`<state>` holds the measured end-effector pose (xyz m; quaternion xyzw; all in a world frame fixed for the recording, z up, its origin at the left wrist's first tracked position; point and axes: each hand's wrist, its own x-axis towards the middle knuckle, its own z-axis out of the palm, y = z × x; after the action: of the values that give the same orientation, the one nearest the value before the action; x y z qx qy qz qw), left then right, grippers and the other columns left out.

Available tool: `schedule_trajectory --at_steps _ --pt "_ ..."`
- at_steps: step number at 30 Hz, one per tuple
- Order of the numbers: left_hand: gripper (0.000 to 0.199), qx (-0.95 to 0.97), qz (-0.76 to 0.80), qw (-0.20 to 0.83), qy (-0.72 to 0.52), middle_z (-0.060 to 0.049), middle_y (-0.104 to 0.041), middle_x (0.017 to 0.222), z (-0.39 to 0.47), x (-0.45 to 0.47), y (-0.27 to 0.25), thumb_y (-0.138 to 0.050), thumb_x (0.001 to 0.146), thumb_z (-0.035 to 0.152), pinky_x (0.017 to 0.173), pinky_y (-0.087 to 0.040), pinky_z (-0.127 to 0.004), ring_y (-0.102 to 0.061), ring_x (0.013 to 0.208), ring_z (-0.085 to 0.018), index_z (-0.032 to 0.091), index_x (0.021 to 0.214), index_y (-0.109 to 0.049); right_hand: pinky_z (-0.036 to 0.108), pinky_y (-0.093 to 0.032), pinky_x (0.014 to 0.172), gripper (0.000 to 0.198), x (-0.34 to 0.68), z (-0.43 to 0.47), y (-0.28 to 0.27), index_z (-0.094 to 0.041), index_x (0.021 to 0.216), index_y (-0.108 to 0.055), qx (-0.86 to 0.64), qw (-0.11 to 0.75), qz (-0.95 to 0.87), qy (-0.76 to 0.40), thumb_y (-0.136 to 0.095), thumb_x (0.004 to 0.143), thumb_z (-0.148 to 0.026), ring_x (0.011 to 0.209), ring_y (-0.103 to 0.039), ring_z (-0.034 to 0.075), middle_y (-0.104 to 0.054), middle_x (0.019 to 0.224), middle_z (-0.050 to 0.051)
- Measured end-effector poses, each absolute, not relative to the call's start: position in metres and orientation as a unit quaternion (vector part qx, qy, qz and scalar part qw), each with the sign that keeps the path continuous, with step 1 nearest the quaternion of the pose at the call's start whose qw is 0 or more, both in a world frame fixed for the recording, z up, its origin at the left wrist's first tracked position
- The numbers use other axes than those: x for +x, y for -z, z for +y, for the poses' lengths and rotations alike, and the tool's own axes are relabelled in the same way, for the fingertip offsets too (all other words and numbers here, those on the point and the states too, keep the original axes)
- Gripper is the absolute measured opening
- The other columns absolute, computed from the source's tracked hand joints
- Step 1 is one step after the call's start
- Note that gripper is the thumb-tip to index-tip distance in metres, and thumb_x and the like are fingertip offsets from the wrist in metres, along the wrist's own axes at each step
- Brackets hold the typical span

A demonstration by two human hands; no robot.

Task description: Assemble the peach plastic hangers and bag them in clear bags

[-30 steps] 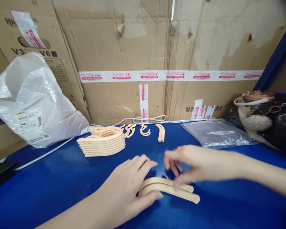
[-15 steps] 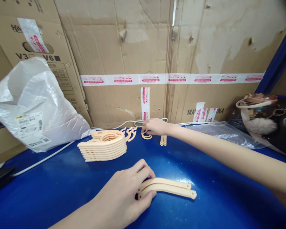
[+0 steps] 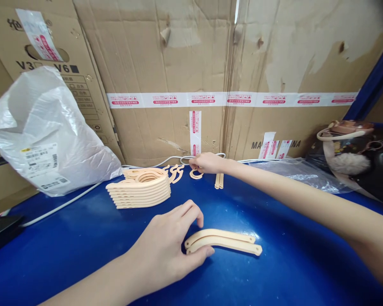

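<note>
Probably picking the hook (image 3: 195,177), the right hand (image 3: 207,163), grip unclear, needs a pinch; the left hand (image 3: 167,242), fingers apart, flanks the bars (image 3: 228,244).

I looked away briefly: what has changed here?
The right hand moved from the two curved beige strips to the curved beige hook parts farther back; whether it grips them is hidden. The left hand loosened, its index finger rising off the strips, which shifted slightly away. The stack of beige hanger parts and the crinkled white plastic bag stayed put.
</note>
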<state>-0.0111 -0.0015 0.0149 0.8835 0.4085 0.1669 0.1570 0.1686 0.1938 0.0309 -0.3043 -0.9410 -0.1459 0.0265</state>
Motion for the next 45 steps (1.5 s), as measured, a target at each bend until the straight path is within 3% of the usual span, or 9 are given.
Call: schedule_trajectory --at_steps 4,8,12,17,22,30,34,40,45 --pt "0.02 0.885 0.398 0.193 -0.148 0.004 -0.05 0.082 -0.001 -0.009 -0.013 -0.06 0.08 0.031 0.056 -0.033 -0.024 -0.046 0.061 -0.011 0.022 0.083 -0.042 0.025 -0.027 0.056 0.021 0.169 0.197 -0.033 -0.019 0.096 -0.06 -0.307 0.036 -0.942 0.128 -0.054 0.078 -0.011 0.069 -0.057 0.016 -0.068 0.083 0.004" --pt "0.015 0.889 0.388 0.194 -0.147 0.005 -0.047 0.08 -0.001 -0.009 -0.011 -0.057 0.08 0.025 0.056 -0.031 -0.024 -0.044 0.061 -0.011 0.022 0.081 -0.042 0.025 -0.029 0.057 0.022 0.171 0.193 -0.043 -0.017 0.098 -0.06 -0.307 0.063 -0.943 0.115 -0.055 0.077 -0.012 0.072 -0.058 0.016 -0.068 0.086 0.005" --pt "0.012 0.882 0.395 0.214 -0.144 0.005 -0.048 0.078 -0.001 -0.009 -0.012 -0.055 0.08 0.023 0.057 -0.033 -0.023 -0.045 0.062 -0.011 0.022 0.082 -0.043 0.026 -0.035 0.064 0.017 0.178 0.168 -0.057 -0.014 0.095 -0.063 -0.3 0.094 -0.943 0.109 -0.053 0.081 -0.013 0.082 -0.059 0.019 -0.067 0.092 0.009" --pt "0.016 0.863 0.418 0.257 -0.122 0.005 -0.052 0.08 -0.001 -0.009 -0.014 -0.06 0.078 0.028 0.059 -0.034 -0.023 -0.049 0.065 -0.012 0.023 0.083 -0.046 0.027 -0.043 0.075 0.023 0.203 0.106 -0.054 -0.018 0.101 -0.065 -0.257 0.091 -0.96 0.071 -0.056 0.082 -0.01 0.087 -0.059 0.017 -0.066 0.095 0.005" --pt "0.02 0.854 0.422 0.286 -0.105 0.006 -0.052 0.078 0.001 -0.009 -0.018 -0.066 0.076 0.032 0.058 -0.034 -0.023 -0.05 0.065 -0.013 0.023 0.082 -0.05 0.032 -0.045 0.083 0.021 0.234 0.067 -0.031 -0.019 0.101 -0.067 -0.24 0.121 -0.963 0.007 -0.048 0.092 -0.015 0.094 -0.058 0.018 -0.066 0.097 0.007" --pt "0.024 0.835 0.434 0.322 -0.098 0.007 -0.052 0.075 0.004 -0.009 -0.024 -0.072 0.073 0.032 0.059 -0.035 -0.022 -0.051 0.065 -0.012 0.023 0.089 -0.056 0.031 -0.046 0.084 0.02 0.251 0.067 -0.018 -0.019 0.098 -0.068 -0.251 0.134 -0.956 -0.075 -0.048 0.095 -0.021 0.096 -0.057 0.017 -0.065 0.098 0.006" --pt "0.031 0.832 0.422 0.341 -0.111 0.006 -0.058 0.087 0.004 -0.01 -0.023 -0.072 0.073 0.03 0.06 -0.037 -0.023 -0.051 0.066 -0.012 0.025 0.099 -0.056 0.03 -0.046 0.086 0.019 0.251 0.07 -0.022 -0.019 0.096 -0.068 -0.257 0.129 -0.952 -0.106 -0.05 0.094 -0.018 0.099 -0.057 0.016 -0.065 0.098 0.005" --pt "0.034 0.833 0.415 0.349 -0.113 0.005 -0.061 0.093 0.004 -0.012 -0.021 -0.072 0.074 0.033 0.062 -0.039 -0.023 -0.052 0.066 -0.012 0.026 0.103 -0.056 0.031 -0.047 0.086 0.024 0.218 0.096 -0.043 -0.018 0.101 -0.066 -0.236 0.114 -0.965 -0.019 -0.045 0.093 -0.009 0.096 -0.059 0.016 -0.066 0.1 0.005" --pt "0.037 0.835 0.411 0.344 -0.123 0.005 -0.061 0.096 0.005 -0.012 -0.016 -0.071 0.074 0.03 0.062 -0.039 -0.023 -0.051 0.066 -0.011 0.027 0.106 -0.054 0.033 -0.047 0.083 0.025 0.138 0.156 -0.046 -0.015 0.109 -0.063 -0.236 0.098 -0.965 0.052 -0.041 0.095 -0.014 0.101 -0.061 0.021 -0.064 0.109 0.011"
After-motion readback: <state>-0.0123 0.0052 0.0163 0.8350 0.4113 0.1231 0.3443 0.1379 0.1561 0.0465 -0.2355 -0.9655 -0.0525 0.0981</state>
